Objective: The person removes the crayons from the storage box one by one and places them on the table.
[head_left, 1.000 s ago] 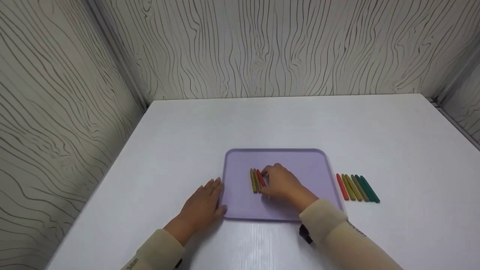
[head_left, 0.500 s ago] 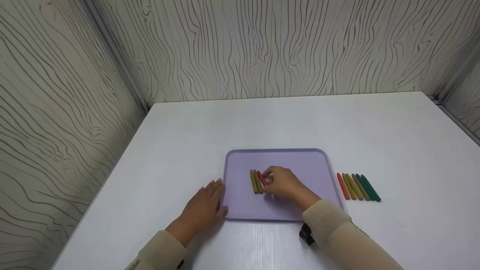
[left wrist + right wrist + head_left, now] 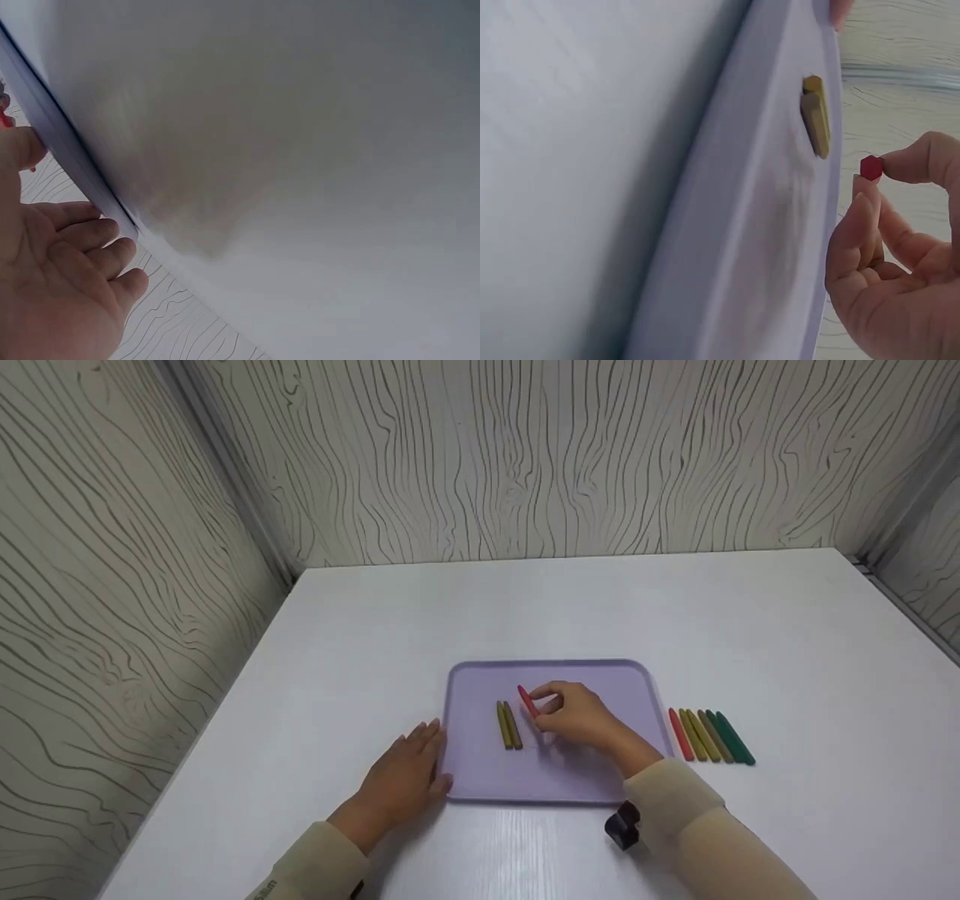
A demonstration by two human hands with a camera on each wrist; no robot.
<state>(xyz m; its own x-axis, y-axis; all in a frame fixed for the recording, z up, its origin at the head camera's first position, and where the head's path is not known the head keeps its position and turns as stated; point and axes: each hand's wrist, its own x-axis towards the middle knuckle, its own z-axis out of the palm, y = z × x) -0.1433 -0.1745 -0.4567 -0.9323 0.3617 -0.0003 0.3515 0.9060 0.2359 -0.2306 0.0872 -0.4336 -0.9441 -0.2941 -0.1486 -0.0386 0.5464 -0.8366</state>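
Observation:
A red crayon (image 3: 528, 702) is pinched between the thumb and fingers of my right hand (image 3: 579, 717), raised above the purple tray (image 3: 480, 780). In the right wrist view the red crayon (image 3: 871, 168) shows its six-sided end, apart from the tray. Two crayons lie side by side on the tray: an olive-yellow crayon (image 3: 504, 725) and a brownish crayon (image 3: 513, 726). My left hand (image 3: 403, 774) rests at the tray's left edge, fingers extended. The left wrist view shows its thumb and fingertips touching the tray rim (image 3: 75, 154).
On the white table (image 3: 360, 645), right of the tray, several crayons (image 3: 699, 735) in red, yellow, brown and green lie in a row. Wood-grain panels (image 3: 517, 457) stand behind the table and at both sides.
My right hand has lifted the red crayon off the tray, away from the two crayons beside it, which stay put. My left hand keeps its place at the tray's edge.

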